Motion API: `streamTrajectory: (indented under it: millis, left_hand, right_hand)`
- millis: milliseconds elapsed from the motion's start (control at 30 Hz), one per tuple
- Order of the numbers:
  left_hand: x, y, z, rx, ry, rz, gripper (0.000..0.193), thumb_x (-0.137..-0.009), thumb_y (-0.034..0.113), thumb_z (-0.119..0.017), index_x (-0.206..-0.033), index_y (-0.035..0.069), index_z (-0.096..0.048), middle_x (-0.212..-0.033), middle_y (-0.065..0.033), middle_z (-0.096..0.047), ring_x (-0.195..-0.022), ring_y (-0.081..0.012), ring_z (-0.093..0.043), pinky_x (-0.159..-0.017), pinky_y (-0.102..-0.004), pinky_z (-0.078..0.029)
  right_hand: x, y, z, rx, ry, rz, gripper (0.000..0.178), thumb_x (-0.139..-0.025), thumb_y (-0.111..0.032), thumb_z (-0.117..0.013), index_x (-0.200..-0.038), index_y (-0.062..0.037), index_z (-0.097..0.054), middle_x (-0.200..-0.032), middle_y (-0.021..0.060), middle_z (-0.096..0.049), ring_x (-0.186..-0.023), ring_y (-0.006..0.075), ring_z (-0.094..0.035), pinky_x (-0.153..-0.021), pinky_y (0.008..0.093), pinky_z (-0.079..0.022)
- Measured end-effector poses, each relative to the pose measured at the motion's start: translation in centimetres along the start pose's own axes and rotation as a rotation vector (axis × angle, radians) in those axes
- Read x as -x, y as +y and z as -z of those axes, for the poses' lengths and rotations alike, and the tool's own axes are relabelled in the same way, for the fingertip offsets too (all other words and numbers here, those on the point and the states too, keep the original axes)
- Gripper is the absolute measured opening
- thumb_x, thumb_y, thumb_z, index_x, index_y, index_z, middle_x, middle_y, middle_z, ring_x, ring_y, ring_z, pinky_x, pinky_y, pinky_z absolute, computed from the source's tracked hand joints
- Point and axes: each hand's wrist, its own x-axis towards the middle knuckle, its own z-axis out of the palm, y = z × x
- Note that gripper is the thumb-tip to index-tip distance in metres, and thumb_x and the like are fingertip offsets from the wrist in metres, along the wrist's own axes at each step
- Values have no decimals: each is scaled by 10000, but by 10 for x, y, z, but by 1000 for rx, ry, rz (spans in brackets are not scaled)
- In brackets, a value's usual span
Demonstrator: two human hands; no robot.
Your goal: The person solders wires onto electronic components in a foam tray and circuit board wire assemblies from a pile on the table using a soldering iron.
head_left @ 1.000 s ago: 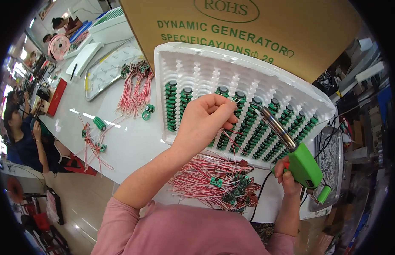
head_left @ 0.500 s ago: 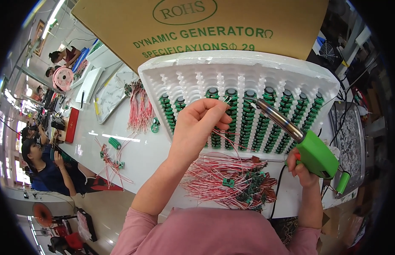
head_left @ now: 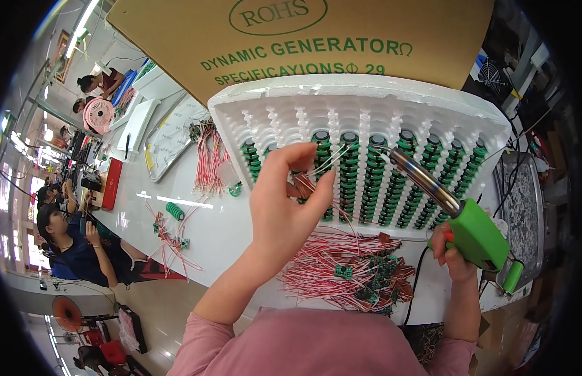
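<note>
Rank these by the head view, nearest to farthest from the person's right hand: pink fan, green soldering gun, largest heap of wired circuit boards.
1. Green soldering gun, gripped in the right hand.
2. Largest heap of wired circuit boards, left of that hand.
3. Pink fan, far upper left.

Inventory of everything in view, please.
Foam tray: 1, white, centre
Cardboard box: 1, brown, behind foam tray
Coils: many, green, in foam tray
Loose coil: 1, green, left
Wired boards: pile, green, lower centre
Wire bundle: 1, red/white, upper left
Soldering gun: 1, green, right
Metal tray: 1, silver, right
Table: 1, white, underneath
Desk fan: 1, pink, upper left
Case: 1, red, left
Co-workers: several, dark clothes, left
Left hand: 1, bare, at white wires
Right hand: 1, bare, gripping soldering gun
</note>
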Motion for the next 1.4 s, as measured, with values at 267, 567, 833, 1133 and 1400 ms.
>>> streamTrajectory:
  millis: [267,567,833,1133,1400]
  left_hand:
    - [-13,-26,2,-534,35,-672,288,-583,54,-684,-847,116,-587,-840,-4,-531,-774,-191,-496,-665,-305,-404]
    - [-20,-38,9,-537,-29,-720,238,-579,72,-676,-792,136,-592,-778,28,-516,-724,-160,-483,-615,-288,-370]
    - [-20,-31,17,-421,-19,-793,335,-560,81,-620,-894,111,-629,-832,24,-567,-634,-113,-473,-543,-243,-326]
    - [-30,-20,20,-463,-123,-811,228,-612,55,-655,-828,111,-606,-728,21,-567,-591,-124,-483,-510,-264,-306]
    - [-34,-2,26,-433,-149,-639,174,-634,37,-664,-781,102,-597,-685,8,-560,-588,-150,-487,-535,-279,-310]
  right_hand:
    - [6,3,0,17,75,-19,583,-724,-322,-675,-1081,-4,-341,-582,53,-502,-463,86,-433,-430,210,-346]
    - [1,1,-5,0,153,-89,626,-671,-406,-713,-1020,-4,-384,-562,33,-496,-447,86,-435,-412,210,-336]
    - [-4,-6,-8,-77,154,-128,583,-662,-416,-722,-980,-28,-426,-579,32,-488,-451,85,-421,-407,202,-317]
    - [-4,-12,-10,-43,190,-81,595,-653,-380,-737,-1004,-27,-412,-589,43,-494,-467,91,-445,-441,207,-360]
    - [-3,-16,-15,-19,228,-78,589,-616,-365,-766,-955,-40,-412,-630,50,-513,-485,99,-470,-452,206,-373]
